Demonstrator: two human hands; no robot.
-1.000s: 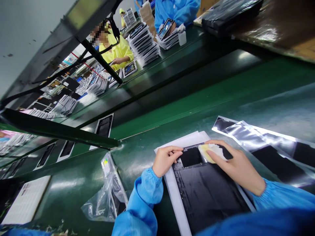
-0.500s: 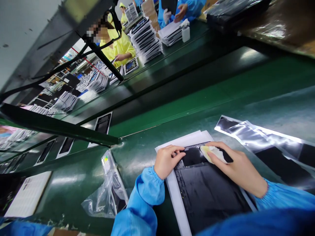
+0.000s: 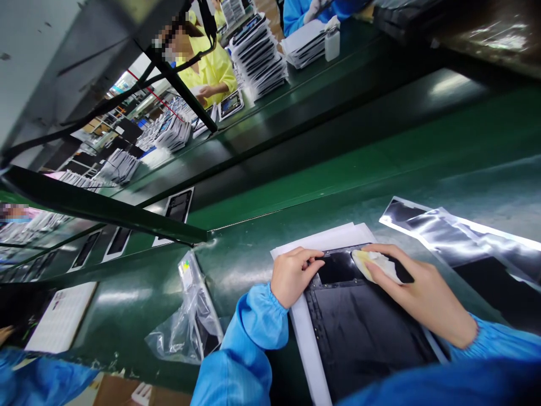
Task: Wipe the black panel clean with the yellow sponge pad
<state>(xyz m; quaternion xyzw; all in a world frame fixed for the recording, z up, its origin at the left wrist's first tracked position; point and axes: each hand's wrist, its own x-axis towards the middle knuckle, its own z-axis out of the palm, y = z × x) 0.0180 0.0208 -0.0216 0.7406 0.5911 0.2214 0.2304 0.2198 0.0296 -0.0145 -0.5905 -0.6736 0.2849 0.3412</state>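
My left hand (image 3: 296, 275) is at the upper left corner of a black tablet panel (image 3: 372, 327), thumb and forefinger pinched at its edge. In my right hand (image 3: 426, 293) is a crumpled cream-white wiping cloth (image 3: 378, 266), pressed on the panel's top strip beside a glossy dark rectangle. My right fingers and the cloth hide part of that strip. Under the panel lie white sheets (image 3: 315, 237), which stick out at its top and left side.
Shiny film sheets (image 3: 460, 237) lie to the right. To the left are a clear plastic bag (image 3: 186, 321) and a white slab (image 3: 63, 316). A green metal bar (image 3: 105, 211) crosses the left side. Co-workers sit behind the conveyor near stacked panels (image 3: 260, 59).
The whole view has shifted slightly. Both my hands and the cloth keep nearly the same place on the panel. The far co-worker in blue has a hand lowered toward the frame's top edge.
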